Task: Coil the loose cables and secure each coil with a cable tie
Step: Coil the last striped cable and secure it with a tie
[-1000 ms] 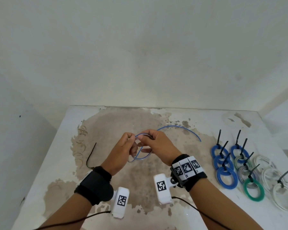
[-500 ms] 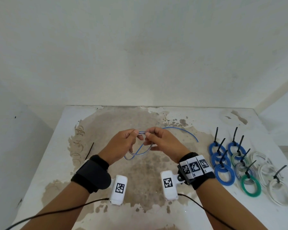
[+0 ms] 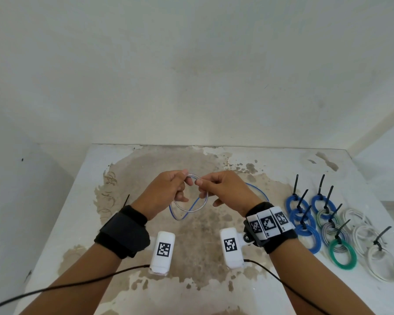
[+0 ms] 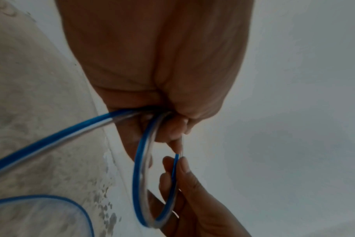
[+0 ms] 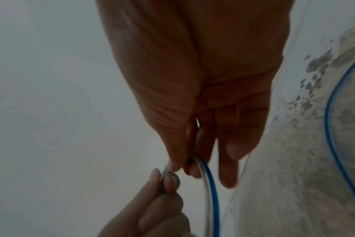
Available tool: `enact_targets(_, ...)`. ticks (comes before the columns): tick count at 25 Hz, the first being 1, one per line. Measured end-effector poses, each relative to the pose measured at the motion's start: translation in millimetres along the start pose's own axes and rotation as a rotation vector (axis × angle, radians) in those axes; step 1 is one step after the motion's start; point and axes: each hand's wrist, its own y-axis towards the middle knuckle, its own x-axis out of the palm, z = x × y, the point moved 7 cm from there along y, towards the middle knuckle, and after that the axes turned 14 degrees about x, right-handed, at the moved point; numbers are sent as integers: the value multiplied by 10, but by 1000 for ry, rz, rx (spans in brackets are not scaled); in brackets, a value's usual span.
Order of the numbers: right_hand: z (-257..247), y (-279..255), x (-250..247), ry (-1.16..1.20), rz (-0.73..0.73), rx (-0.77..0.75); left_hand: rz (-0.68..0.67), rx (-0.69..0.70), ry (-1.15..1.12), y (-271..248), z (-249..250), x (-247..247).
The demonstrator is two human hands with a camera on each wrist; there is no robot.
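With the free tail now drawn in shorter at centre frame, left hand [image 3: 166, 192] and right hand [image 3: 223, 189] both pinch the thin blue-and-white cable [image 3: 189, 206] above the bench [image 3: 214, 280], coiling unfinished and untied; ten tied coils [image 3: 341, 226] lie at right, one loose black cable tie [image 3: 126, 200] at left.

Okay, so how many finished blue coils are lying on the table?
4 blue coils, on the table's right side: three overlapping in a column, far, middle, near; the fourth lies just right of the far one. None seems hidden.
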Motion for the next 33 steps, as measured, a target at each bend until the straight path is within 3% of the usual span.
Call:
enact_targets(2,-37,-4,-6,13,-12,16,19,-30,-92,-28,0,23)
enact_targets(5,-68,-25,-86,239,56,0,27,-55,-327,-63,-6,68)
enact_targets(9,-30,-82,74,375,-40,54,116,11,-411,-27,76,-42)
enact_targets(11,35,-119,132,369,2,160,239,40,-491,0,111,-116)
enact_targets(13,227,-152,243,200,7,361,388,82,-591,22,134,-200)
enact_targets(15,394,-202,530,37,-192,499,488,128,-663,33,152,-254)
enact_targets(17,432,-164,704,297,-273,504,524,135,-699,29,132,-243)
enact_targets(19,389,-77,641,837,-156,454,537,108,-720,-10,79,-202)
enact_targets(21,339,-10,464,1102,-18,340,526,67,-730,-56,32,-144)
enact_targets(24,252,-37,234,994,65,186,470,4,-768,-89,0,-13)
enact_targets(28,178,-207,25,721,70,66,343,-73,-772,-63,46,146)
enact_targets(33,51,-510,-246,430,-17,-43,150,-103,-571,-24,242,451)
